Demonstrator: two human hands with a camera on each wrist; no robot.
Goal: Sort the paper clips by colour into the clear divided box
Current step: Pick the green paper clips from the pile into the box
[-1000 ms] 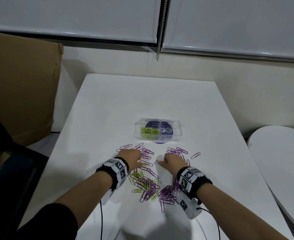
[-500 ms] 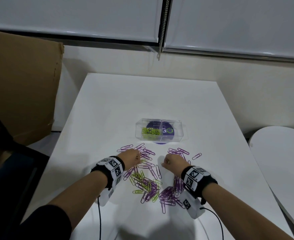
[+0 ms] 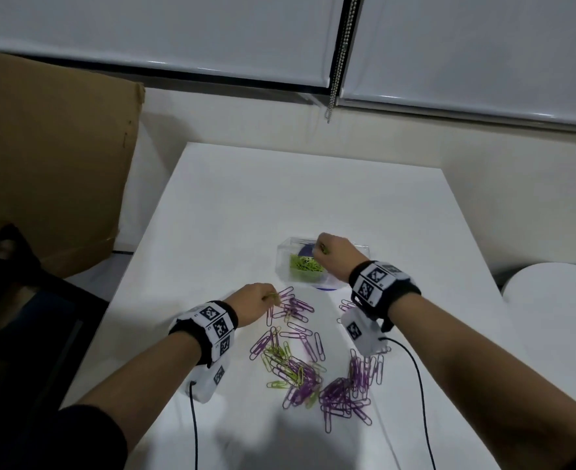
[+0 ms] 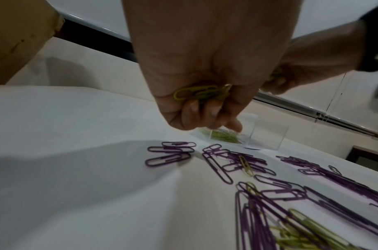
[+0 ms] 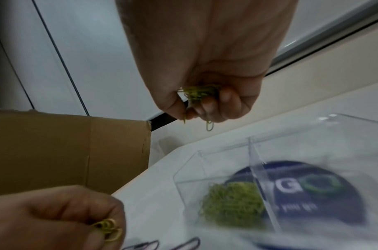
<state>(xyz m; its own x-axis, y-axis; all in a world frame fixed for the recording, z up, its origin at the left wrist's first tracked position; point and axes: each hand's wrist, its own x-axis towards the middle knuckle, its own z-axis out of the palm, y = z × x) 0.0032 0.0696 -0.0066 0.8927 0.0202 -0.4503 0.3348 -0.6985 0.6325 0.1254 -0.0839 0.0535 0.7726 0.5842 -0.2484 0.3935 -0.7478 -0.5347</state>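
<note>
Paper clips, purple and green, lie scattered over the near half of the white table, the green ones mixed into the pile nearest the person. Farther off stands the clear divided box, set on a purple round sticker; its left compartment holds a heap of green clips. The right hand hovers over the box, fingers curled round a small bunch of green clips, one dangling below the fingertips. The left hand is low over the table at the left edge of the scatter, fingers curled round several more green clips. A cardboard box stands at far left.
</note>
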